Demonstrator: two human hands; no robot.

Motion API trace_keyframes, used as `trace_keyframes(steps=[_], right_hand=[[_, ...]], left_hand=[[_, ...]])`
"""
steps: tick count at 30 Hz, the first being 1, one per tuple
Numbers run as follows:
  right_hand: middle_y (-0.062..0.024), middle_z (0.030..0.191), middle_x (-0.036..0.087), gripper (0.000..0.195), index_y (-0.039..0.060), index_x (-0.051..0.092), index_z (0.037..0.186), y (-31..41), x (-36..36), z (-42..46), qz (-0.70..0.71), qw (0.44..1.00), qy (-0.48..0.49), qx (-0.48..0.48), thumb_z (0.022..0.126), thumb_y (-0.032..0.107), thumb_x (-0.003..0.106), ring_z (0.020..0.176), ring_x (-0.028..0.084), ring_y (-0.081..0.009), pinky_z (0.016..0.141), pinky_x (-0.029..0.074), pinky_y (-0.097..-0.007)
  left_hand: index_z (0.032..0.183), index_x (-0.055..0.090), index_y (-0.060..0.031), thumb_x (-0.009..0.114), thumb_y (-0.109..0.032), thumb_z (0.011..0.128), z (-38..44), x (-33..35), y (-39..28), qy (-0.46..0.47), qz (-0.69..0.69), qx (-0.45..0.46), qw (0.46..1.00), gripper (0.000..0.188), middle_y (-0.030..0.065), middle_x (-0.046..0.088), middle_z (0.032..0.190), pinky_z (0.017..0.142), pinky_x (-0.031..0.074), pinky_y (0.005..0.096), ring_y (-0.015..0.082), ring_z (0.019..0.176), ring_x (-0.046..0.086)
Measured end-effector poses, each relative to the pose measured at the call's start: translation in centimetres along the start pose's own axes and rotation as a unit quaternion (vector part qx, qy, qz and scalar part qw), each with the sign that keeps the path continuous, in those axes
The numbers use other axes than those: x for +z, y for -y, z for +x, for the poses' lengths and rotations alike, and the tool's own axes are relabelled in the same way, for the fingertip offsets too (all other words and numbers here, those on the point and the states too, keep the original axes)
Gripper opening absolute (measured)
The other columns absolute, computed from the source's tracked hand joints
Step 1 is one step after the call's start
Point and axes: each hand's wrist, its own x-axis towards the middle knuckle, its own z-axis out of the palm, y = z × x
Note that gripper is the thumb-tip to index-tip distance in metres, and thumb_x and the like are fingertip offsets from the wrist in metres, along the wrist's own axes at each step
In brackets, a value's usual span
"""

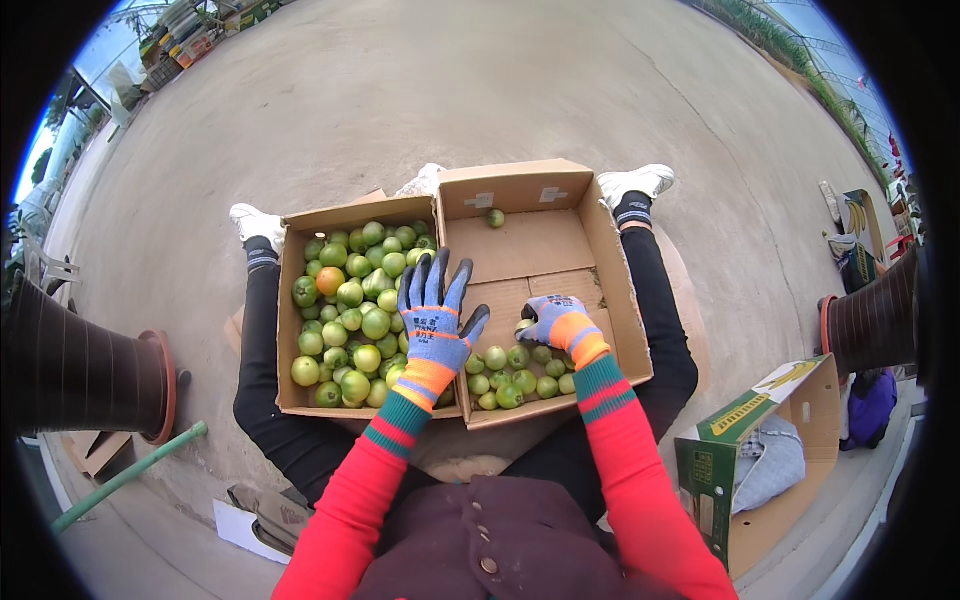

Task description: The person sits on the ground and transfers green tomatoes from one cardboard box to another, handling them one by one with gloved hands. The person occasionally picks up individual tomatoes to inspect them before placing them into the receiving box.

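Observation:
Two open cardboard boxes lie side by side between my legs. The left box (282, 315) is filled with green tomatoes (376, 323), among them one orange tomato (330, 281). My left hand (435, 322), in a blue and orange work glove, is spread palm down over that box's right wall, with nothing seen in it. In the right box (634, 330), several small green tomatoes (509, 396) are gathered at the near end, and a single one (496, 218) rests by the far wall. My right hand (551, 321), gloved alike, grips a pale green tomato (524, 325) above the near group.
Concrete floor (480, 90) stretches ahead. At the right stands a green and brown carton (814, 442) with cloth inside. Large dark ribbed pots (90, 360) flank me on both sides. A green pole (127, 480) lies at the lower left.

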Motion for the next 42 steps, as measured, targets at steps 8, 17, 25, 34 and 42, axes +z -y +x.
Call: trace_keyframes(steps=[8, 17, 25, 34, 42], right_hand=[[-0.0047, 0.086, 0.069, 0.047, 0.0062, 0.072, 0.108, 2.4, -0.5, 0.8, 0.478, 0.870, 0.068, -0.104, 0.098, 0.050, 0.057, 0.064, 0.057, -0.0083, 0.059, 0.045, -0.0242], [-0.0197, 0.156, 0.038, 0.056, 0.0295, 0.055, 0.143, 2.4, -4.6, 9.0, -0.018, 0.972, -0.217, 0.092, 0.094, 0.056, 0.050, 0.139, 0.043, -0.0347, 0.117, 0.022, -0.0501], [-0.0166, 0.160, 0.032, 0.059, 0.0194, 0.053, 0.145, -1.3, -2.9, 12.8, -0.105, 0.953, -0.233, 0.165, 0.094, 0.050, 0.053, 0.132, 0.048, -0.0349, 0.113, 0.029, -0.0497], [-0.0203, 0.151, 0.039, 0.048, 0.0164, 0.058, 0.134, -3.6, -4.0, 13.3, -0.160, 0.932, -0.229, 0.232, 0.092, 0.040, 0.060, 0.122, 0.057, -0.0353, 0.099, 0.043, -0.0480], [-0.0176, 0.139, 0.045, 0.040, 0.0192, 0.063, 0.127, -4.2, -5.6, 13.0, -0.101, 0.944, -0.217, 0.227, 0.093, 0.039, 0.061, 0.117, 0.061, -0.0340, 0.094, 0.049, -0.0478]], left_hand=[[0.133, 0.061, -0.0169, 0.077, -0.032, 0.079, 0.5, -0.5, -0.3, -0.007, -0.103, 0.059, 0.993, 0.059, 0.0029, 0.062, 0.129, 0.119, 0.022, 0.0539, 0.0288, 0.131, 0.048], [0.149, 0.045, -0.0134, 0.067, -0.034, 0.090, 3.6, 0.5, 9.6, -0.141, 0.022, -0.151, 0.978, 0.066, 0.0141, 0.049, 0.146, 0.117, 0.023, 0.0510, 0.0335, 0.137, 0.041], [0.149, 0.045, -0.0110, 0.068, -0.039, 0.086, -1.0, 1.5, 7.5, -0.041, 0.070, -0.127, 0.988, 0.072, 0.0156, 0.043, 0.151, 0.118, 0.021, 0.0545, 0.0381, 0.140, 0.035], [0.147, 0.043, -0.0029, 0.068, -0.031, 0.086, -1.0, 1.7, 5.4, 0.043, 0.084, -0.068, 0.993, 0.072, 0.0138, 0.047, 0.147, 0.116, 0.027, 0.0505, 0.0379, 0.137, 0.040], [0.148, 0.043, -0.0031, 0.069, -0.031, 0.086, -1.1, 1.8, 5.5, 0.029, 0.078, -0.066, 0.994, 0.073, 0.0142, 0.047, 0.147, 0.115, 0.029, 0.0502, 0.0382, 0.136, 0.041]])
